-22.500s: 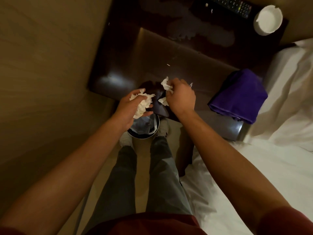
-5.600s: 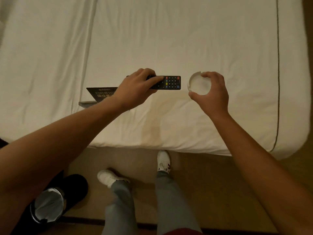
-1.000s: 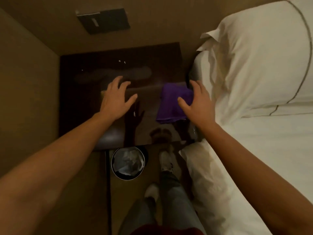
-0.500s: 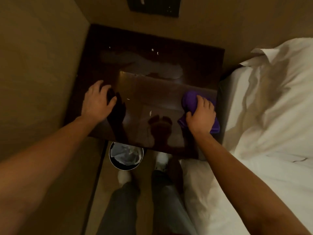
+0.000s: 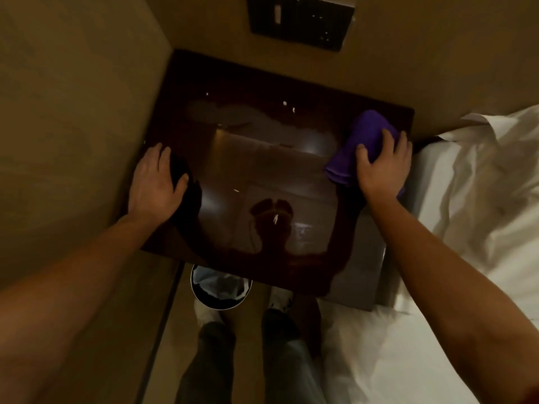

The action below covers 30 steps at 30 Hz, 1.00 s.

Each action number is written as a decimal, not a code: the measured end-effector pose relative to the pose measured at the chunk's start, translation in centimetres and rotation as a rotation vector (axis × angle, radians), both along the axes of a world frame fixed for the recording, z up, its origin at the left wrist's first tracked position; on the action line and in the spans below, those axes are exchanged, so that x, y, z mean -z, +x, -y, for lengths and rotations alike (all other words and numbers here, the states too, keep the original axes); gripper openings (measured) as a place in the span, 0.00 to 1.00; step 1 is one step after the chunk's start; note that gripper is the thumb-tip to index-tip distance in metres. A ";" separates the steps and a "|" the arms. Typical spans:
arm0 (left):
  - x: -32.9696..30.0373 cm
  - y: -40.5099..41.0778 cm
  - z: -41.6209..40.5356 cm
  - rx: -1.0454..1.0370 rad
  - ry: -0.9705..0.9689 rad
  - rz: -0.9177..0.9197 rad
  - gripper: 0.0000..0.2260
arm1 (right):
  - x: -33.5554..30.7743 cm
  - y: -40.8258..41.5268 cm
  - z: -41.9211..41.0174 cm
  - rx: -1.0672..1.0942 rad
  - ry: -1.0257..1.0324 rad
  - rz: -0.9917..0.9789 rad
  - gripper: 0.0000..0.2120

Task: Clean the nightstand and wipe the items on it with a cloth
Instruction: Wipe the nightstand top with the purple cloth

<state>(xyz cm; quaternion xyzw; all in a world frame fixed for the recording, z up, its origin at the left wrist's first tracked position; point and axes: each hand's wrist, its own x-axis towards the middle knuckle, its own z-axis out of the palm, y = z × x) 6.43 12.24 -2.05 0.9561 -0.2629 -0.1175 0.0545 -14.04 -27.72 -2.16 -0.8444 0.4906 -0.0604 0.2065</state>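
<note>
The dark glossy nightstand (image 5: 262, 170) fills the middle of the head view, bare of items, with a dull smear across its far half and a few pale specks. My right hand (image 5: 382, 167) presses down on the bunched purple cloth (image 5: 361, 141) near the top's far right corner, fingers curled over it. At the left edge, my left hand (image 5: 154, 185) lies flat on the top, fingers apart, holding nothing.
A round waste bin (image 5: 220, 290) with crumpled paper stands on the floor at the nightstand's front edge, by my feet. The white bed (image 5: 437, 330) with a pillow runs along the right. Beige walls close in left and behind, with a switch panel (image 5: 300, 20).
My right hand has pushed the purple cloth away from me toward the far right corner. My left hand has stayed flat near the left edge.
</note>
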 end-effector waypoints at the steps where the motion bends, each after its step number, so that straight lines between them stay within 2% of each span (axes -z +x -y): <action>1: 0.3 0.7 -0.6 0.011 0.024 -0.011 0.33 | 1.0 0.7 -0.1 -0.005 -0.013 -0.020 0.33; 5: 1.4 1.4 -1.9 0.060 0.173 -0.150 0.46 | 3.5 2.6 -1.3 0.008 -0.056 -0.011 0.36; 7: 1.9 1.2 -2.0 0.078 0.215 -0.187 0.50 | 3.8 3.5 -2.2 -0.016 -0.094 -0.017 0.36; 21: 2.7 0.6 -1.2 0.063 0.210 -0.166 0.49 | 4.8 15.3 -7.5 -0.226 -0.158 -0.056 0.37; 30: 3.2 0.7 -1.2 0.044 0.209 -0.165 0.49 | 4.7 23.8 -12.8 -0.517 -0.167 0.001 0.34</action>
